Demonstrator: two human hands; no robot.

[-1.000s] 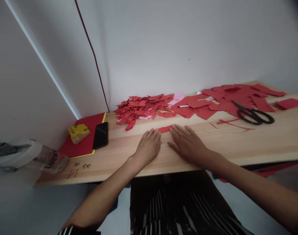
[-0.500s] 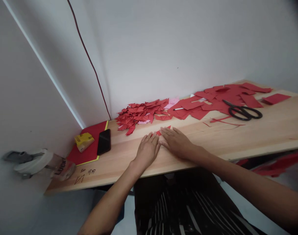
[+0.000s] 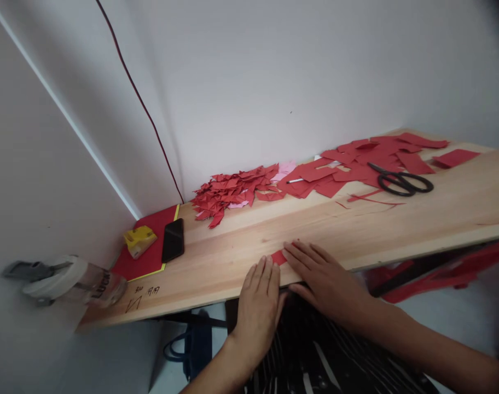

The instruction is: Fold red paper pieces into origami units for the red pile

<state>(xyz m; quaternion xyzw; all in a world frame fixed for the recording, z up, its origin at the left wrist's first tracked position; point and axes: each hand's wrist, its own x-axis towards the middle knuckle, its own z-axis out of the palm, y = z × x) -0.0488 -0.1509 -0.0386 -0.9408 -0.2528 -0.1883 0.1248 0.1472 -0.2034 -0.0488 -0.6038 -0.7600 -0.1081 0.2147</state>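
A small piece of red paper (image 3: 279, 257) lies at the front edge of the wooden table, mostly covered by my fingers. My left hand (image 3: 260, 298) rests flat with its fingers stretched out, the tips on the paper's left part. From the other side my right hand (image 3: 321, 273) presses on the paper's right part, fingers extended and thumb apart. Farther back sits a heap of folded red paper pieces (image 3: 233, 191). Flat red paper sheets (image 3: 348, 164) are spread to the right of it, with black-handled scissors (image 3: 403, 181) at their front.
On the left are a black phone (image 3: 173, 241), a yellow box (image 3: 139, 241) on a red sheet (image 3: 149, 265), and a clear bottle (image 3: 97, 282) with a white lid. Thin red paper strips (image 3: 372, 198) lie near the scissors. A wall borders the table's back.
Both hands have slid toward me with the red paper, from the middle of the table to its front edge. The view has shifted slightly.
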